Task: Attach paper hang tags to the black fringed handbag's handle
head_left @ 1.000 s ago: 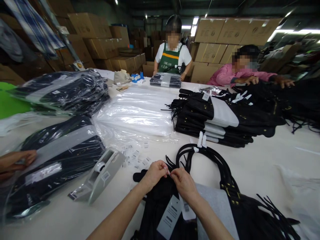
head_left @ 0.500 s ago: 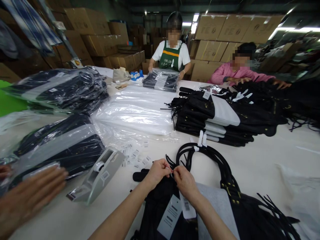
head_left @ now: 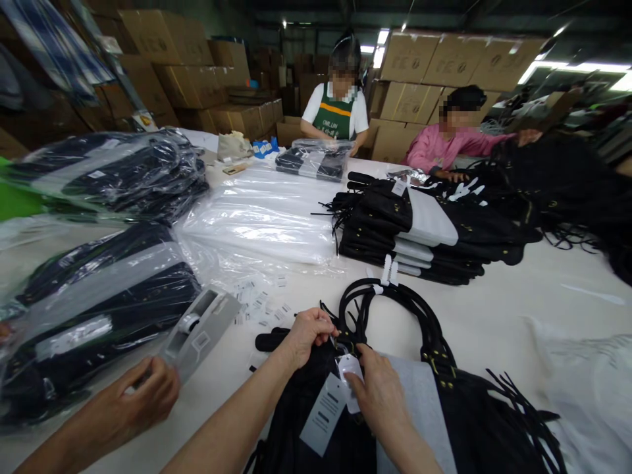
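Note:
A black handbag (head_left: 291, 421) lies in front of me with its looped handles (head_left: 419, 309) pointing away. My left hand (head_left: 311, 334) is closed in a pinch at the bag's top edge, close to its metal fittings; what sits between the fingertips is too small to make out. Lower and to the right, my right hand (head_left: 382, 388) has its thumb over a white hang tag (head_left: 348, 375), fingers curled behind it. Beside that tag, a grey printed card (head_left: 323, 413) rests on the bag. A pale protective sheet (head_left: 415, 401) covers the bag's middle.
A co-worker's hand (head_left: 148, 395) touches a grey tape dispenser (head_left: 200, 336) at left, near plastic-wrapped bags (head_left: 113, 283). Barcode stickers (head_left: 259, 303) lie scattered behind. Clear plastic bags (head_left: 261, 210) and stacked black bags (head_left: 375, 224) lie farther back. Two people work across the table.
My right hand has left the pinch beside my left hand and moved down onto the white tag. The co-worker's hand has shifted from the wrapped bag to the tape dispenser.

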Demonstrator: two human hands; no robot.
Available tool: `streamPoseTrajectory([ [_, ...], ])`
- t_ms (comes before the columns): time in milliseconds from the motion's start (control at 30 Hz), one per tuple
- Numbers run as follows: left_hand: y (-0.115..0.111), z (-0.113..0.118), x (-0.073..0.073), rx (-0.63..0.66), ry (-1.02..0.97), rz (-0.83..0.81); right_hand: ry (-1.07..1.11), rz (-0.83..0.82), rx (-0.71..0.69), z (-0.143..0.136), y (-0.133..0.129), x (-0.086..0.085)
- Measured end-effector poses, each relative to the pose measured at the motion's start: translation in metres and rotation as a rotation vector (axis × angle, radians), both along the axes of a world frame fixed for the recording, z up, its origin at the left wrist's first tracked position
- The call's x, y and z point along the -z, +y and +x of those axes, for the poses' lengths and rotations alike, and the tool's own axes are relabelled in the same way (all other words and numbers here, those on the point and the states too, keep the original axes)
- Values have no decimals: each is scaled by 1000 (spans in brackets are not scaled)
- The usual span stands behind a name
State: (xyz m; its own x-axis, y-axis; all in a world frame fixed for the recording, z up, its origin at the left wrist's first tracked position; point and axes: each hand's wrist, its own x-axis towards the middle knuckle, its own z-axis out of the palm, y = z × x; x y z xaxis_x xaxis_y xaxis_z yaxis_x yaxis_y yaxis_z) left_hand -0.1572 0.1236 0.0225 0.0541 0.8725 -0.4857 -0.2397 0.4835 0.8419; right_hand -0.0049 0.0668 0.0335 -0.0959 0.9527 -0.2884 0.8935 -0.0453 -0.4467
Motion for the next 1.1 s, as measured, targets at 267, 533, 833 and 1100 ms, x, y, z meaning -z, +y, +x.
streamPoseTrajectory([
  [267,-4,1,-14,20,-13,39,595,-76,348,4,10,9],
  [533,-19,0,-20,89,25,139,1062,-560,563,28,33,-8],
  [833,-75,-14,-24,63,14,160,1305,-752,615,-7,3,3],
  [1100,-130,11,-9,147,244,332,1330,-556,764,-25,-2,22],
])
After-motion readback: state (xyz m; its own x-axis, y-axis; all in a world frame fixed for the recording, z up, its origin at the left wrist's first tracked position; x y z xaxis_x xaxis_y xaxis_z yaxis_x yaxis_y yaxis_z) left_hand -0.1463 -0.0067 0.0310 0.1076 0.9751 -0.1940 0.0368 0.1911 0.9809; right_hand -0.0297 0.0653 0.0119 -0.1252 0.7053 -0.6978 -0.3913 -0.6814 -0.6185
